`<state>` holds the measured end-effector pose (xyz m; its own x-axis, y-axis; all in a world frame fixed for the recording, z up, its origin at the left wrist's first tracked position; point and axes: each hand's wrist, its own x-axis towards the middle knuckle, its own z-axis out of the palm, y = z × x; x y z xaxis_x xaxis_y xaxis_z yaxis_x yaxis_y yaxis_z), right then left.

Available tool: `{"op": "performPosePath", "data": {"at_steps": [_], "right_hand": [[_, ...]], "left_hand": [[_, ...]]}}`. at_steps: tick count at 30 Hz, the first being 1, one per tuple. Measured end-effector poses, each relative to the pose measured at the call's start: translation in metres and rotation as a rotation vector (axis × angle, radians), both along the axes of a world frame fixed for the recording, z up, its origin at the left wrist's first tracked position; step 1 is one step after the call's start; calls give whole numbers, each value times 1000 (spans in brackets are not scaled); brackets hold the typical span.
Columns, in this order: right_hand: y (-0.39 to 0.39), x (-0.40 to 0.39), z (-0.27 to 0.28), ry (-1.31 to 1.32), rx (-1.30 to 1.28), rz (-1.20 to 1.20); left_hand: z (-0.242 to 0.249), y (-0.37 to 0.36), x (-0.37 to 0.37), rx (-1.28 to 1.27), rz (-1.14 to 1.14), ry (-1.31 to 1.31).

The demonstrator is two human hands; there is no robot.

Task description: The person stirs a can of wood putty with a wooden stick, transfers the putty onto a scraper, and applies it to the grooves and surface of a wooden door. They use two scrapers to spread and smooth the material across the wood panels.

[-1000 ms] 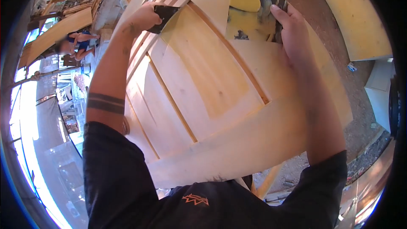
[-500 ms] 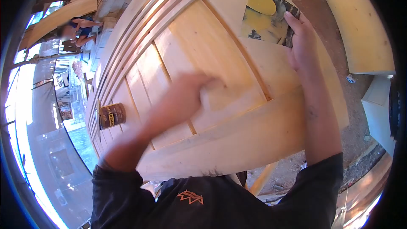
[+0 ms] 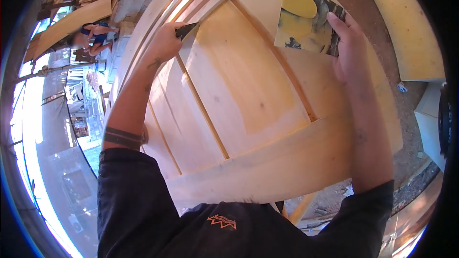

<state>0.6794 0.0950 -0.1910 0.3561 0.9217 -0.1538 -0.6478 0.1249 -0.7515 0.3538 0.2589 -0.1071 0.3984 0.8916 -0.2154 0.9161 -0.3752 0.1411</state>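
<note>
My left hand is closed around a dark putty knife, its tip against the wooden panel close to the stacked strips. Faint yellowish filler shows over parts of this panel. On the right, my right hand grips the edge of a dark rectangular mixing board, thumb on top. A thick oval of yellow putty lies on the board, with thinner smears below it. The board is held above the pale wood, apart from the putty knife.
Wooden strips run side by side along the panel's upper left. Narrow grooves divide the panel. A can is mostly hidden behind my left forearm. Another person sits at the far left. A curved wooden piece stands at right.
My left hand has moved up and left from the middle of the panel to beside the strips, and the putty knife now shows clearly. My right hand still holds the mixing board, nearly in place.
</note>
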Motion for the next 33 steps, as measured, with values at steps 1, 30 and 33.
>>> {"op": "performPosePath", "data": {"at_steps": [1,30,33], "right_hand": [[1,0,-1,-4,-6,1],[3,8,-15,-19,-16,65],[0,7,-15,23,2,71]], "left_hand": [[-12,-3,-7,64,-49,-26],[24,-7,-32,-48,-19,-38],[21,2,-27,-57,-75,-14]]}}
